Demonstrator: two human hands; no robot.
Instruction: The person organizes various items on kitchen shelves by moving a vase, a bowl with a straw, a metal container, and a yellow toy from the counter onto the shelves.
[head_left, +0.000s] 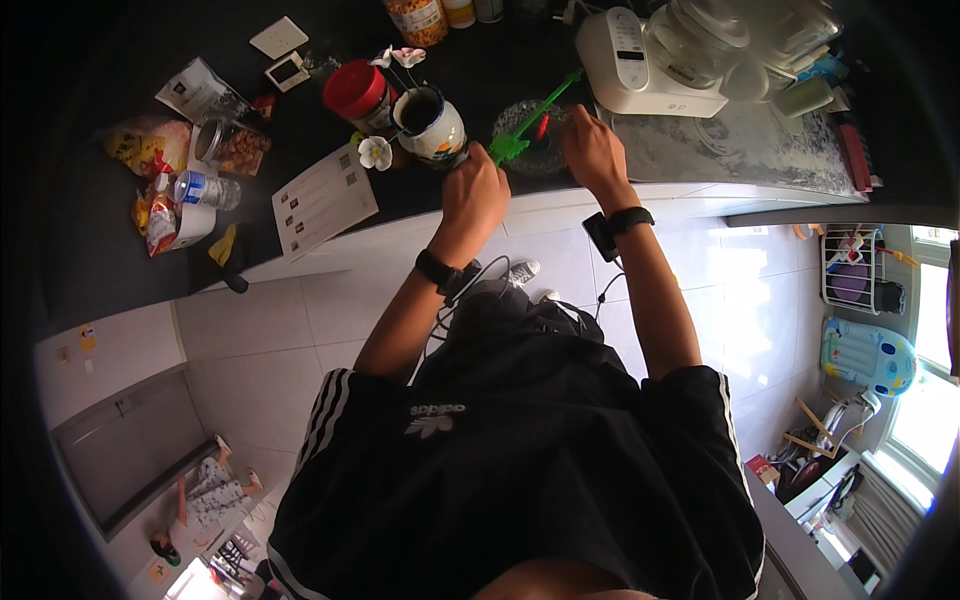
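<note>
My left hand (478, 187) is at the counter's front edge, fingers curled beside the lower side of a painted ceramic vase (431, 131). Whether it grips the vase is hidden. White artificial flowers (375, 152) lean out of the vase. My right hand (598, 154) has bent fingers at the right rim of a clear cut-glass bowl (517, 112). What its fingertips hold, if anything, cannot be seen. Across the bowl lies a long green plastic stick (551, 101) with a frilly end near my left hand. A small red object (543, 127) shows at the bowl.
A red-lidded jar (361, 88) stands behind the vase. To the left lie a printed sheet (326, 201), a plastic bottle (206, 190) and snack packs. A white appliance (626, 67) with a glass jug (694, 41) stands right. A person (202, 499) is in the background.
</note>
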